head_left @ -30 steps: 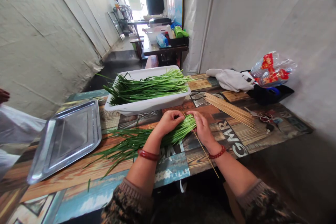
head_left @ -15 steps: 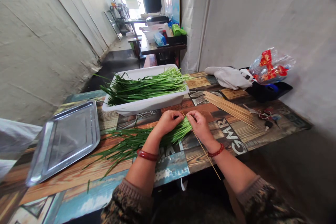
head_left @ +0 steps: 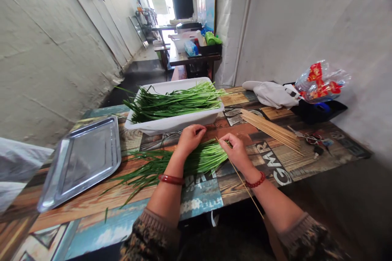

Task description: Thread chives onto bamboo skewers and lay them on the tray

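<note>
My right hand (head_left: 235, 151) pinches a thin bamboo skewer (head_left: 245, 185) near its upper end; the rest slants down past the table's front edge. My left hand (head_left: 191, 140) is closed, thumb against fingers, above the far side of a loose bunch of garlic chives (head_left: 203, 161). What its fingertips hold, if anything, is too small to make out. The bunch lies on the table under and between both hands, pale stem ends toward my right hand and dark leaves spreading left.
Behind the hands stands a white plastic tub (head_left: 180, 124) heaped with more chives. A metal tray (head_left: 87, 159) lies at left. On the right are a pile of skewers (head_left: 271, 132), scissors (head_left: 306, 135), a pale cap (head_left: 271, 93) and a clear plastic bag with red print (head_left: 323, 83).
My left hand has moved up and left, away from the stem ends and my right hand. My right hand still pinches the skewer. The view has shifted slightly.
</note>
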The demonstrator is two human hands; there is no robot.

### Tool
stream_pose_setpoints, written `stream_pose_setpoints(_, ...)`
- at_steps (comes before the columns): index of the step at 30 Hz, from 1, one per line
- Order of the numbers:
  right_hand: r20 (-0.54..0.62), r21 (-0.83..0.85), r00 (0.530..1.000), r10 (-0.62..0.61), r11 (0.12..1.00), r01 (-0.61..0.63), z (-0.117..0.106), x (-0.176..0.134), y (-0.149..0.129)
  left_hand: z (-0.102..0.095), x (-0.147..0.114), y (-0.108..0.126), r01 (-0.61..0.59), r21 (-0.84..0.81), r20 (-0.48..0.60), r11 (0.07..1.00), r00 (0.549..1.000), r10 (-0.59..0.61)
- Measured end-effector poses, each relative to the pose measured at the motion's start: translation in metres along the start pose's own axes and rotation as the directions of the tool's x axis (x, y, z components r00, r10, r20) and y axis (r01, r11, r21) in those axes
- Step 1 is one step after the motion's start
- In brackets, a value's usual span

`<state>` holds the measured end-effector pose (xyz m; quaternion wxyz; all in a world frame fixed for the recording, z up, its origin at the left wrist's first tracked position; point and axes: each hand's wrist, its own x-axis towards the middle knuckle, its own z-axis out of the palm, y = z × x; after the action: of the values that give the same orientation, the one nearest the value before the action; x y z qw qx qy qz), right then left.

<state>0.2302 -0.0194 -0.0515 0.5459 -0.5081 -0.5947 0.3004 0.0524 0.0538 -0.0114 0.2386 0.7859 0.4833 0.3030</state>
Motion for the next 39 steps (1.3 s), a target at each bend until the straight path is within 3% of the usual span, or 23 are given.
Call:
stream_pose_setpoints(3,0.019,-0.008,0.999,-0.028,1.0,0.028,-0.001,-0.002,-0.005,0.007,-0.001,-0.004,-0.028,0.07,0.139,0.997,0.99,0.018)
stream_pose_setpoints(6,0.043,-0.016,0.998,-0.055,0.998,0.056,-0.001,-0.003,-0.008,0.011,-0.003,-0.002,-0.003,0.176,0.258,0.984,0.965,-0.043)
stream_pose_setpoints(10,0.043,-0.021,0.998,-0.049,0.999,0.05,0.0,-0.003,-0.008,0.01,-0.005,0.002,0.024,0.313,0.292,0.949,0.949,-0.121)
stream_pose_setpoints(15,0.022,0.004,0.999,-0.036,0.999,0.036,0.001,-0.002,-0.002,0.01,-0.003,-0.002,0.038,0.305,0.209,0.952,0.972,-0.106)
stream_pose_setpoints(18,-0.001,0.019,1.0,-0.027,0.999,0.027,0.001,0.0,0.002,0.01,-0.001,-0.009,0.019,0.185,0.094,0.982,0.995,-0.037)
stream_pose_setpoints(21,-0.017,0.022,1.0,-0.018,1.0,0.018,0.002,0.002,0.004,0.01,0.001,-0.012,0.022,0.052,0.054,0.998,0.998,-0.025)
stream_pose_setpoints(24,-0.026,0.019,1.0,-0.011,1.0,0.012,0.003,0.002,0.005,0.008,0.001,-0.008,0.017,-0.03,0.051,0.999,0.999,-0.016)
stream_pose_setpoints(28,-0.023,0.03,1.0,-0.005,1.0,0.005,0.003,0.003,0.004,0.006,-0.001,0.006,-0.084,-0.037,-0.013,0.996,0.996,0.084)
stream_pose_setpoints(39,-0.066,0.111,0.997,0.036,0.993,-0.028,0.006,0.003,0.001,0.011,-0.004,0.019,-0.078,-0.13,0.068,0.988,0.994,0.087)
